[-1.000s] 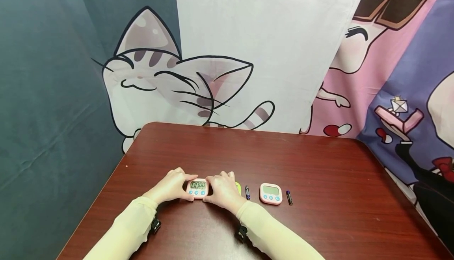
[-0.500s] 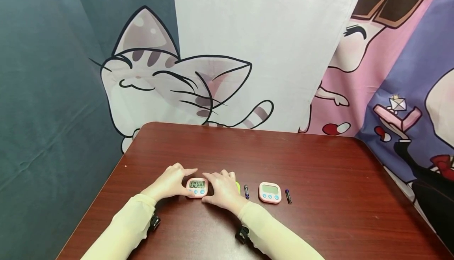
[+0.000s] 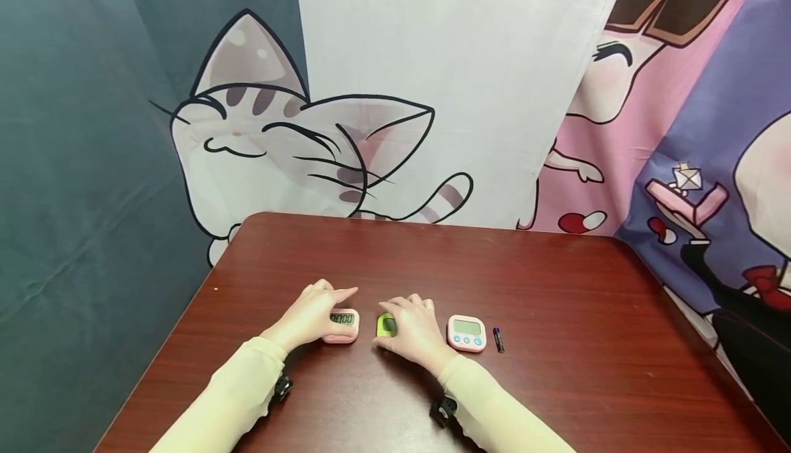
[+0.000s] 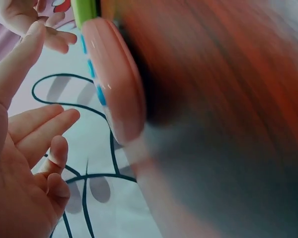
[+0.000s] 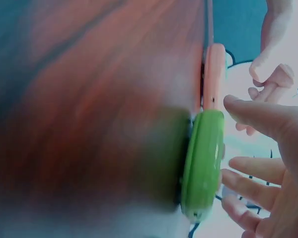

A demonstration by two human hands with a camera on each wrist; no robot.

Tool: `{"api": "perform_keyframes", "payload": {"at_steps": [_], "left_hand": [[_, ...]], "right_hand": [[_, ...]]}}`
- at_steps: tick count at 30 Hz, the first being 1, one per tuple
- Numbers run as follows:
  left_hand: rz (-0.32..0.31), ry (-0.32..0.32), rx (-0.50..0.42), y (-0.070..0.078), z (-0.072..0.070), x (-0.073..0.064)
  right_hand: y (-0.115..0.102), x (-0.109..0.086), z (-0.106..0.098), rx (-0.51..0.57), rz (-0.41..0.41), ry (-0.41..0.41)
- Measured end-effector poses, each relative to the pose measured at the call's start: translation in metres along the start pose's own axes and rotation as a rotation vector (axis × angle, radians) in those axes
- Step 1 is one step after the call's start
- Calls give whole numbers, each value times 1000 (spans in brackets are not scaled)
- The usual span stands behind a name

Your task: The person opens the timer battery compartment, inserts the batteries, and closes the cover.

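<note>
A pink digital timer (image 3: pixel 348 320) with a lit display lies at the left of the row, partly covered by my left hand (image 3: pixel 309 314). That hand's thumb and fingers are spread over it without gripping. In the left wrist view the same pink timer (image 4: pixel 116 84) stands apart from the extended fingers (image 4: pixel 44 131). My right hand (image 3: pixel 415 328) hovers around a green timer (image 3: pixel 386 325), covering its right part. The right wrist view has the green timer (image 5: pixel 203 163) next to loosely extended fingers (image 5: pixel 251 188), with a gap between.
Right of my right hand lies a second pink timer (image 3: pixel 467 333) with a blank display. Beyond it is a small dark cylinder (image 3: pixel 498 340), like a battery. The brown table (image 3: pixel 556 281) ends at a printed cloth backdrop (image 3: pixel 482 82).
Both hands have left their hold on the left pink timer. My right hand has shifted right to the green timer, hiding another small cylinder. My left hand has moved slightly right and away.
</note>
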State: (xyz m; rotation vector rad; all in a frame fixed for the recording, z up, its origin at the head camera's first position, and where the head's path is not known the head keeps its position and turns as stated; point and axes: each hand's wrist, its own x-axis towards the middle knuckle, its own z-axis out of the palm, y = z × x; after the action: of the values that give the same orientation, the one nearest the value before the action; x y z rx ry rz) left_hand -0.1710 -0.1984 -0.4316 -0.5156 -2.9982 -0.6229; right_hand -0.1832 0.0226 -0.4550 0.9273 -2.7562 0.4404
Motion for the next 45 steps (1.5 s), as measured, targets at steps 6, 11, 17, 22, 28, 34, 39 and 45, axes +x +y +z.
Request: {"api": "perform_keyframes", "payload": {"at_steps": [6, 11, 17, 22, 28, 34, 39, 45], "left_hand": [[49, -14, 6, 15, 5, 11], [142, -14, 33, 24, 15, 14], [165, -7, 80, 32, 26, 16], [164, -20, 104, 36, 31, 19], [50, -80, 67, 44, 35, 20], [-16, -101, 63, 47, 39, 20], [1, -103, 78, 46, 40, 23], [66, -107, 80, 45, 42, 24]], "right_hand": [[16, -7, -7, -2, 59, -7], [24, -15, -11, 11, 76, -29], [30, -21, -12, 8, 44, -41], [31, -24, -13, 5, 2, -43], [33, -29, -14, -15, -5, -50], [34, -29, -13, -18, 21, -64], [34, -28, -12, 11, 50, -84], [34, -26, -12, 32, 69, -84]]}}
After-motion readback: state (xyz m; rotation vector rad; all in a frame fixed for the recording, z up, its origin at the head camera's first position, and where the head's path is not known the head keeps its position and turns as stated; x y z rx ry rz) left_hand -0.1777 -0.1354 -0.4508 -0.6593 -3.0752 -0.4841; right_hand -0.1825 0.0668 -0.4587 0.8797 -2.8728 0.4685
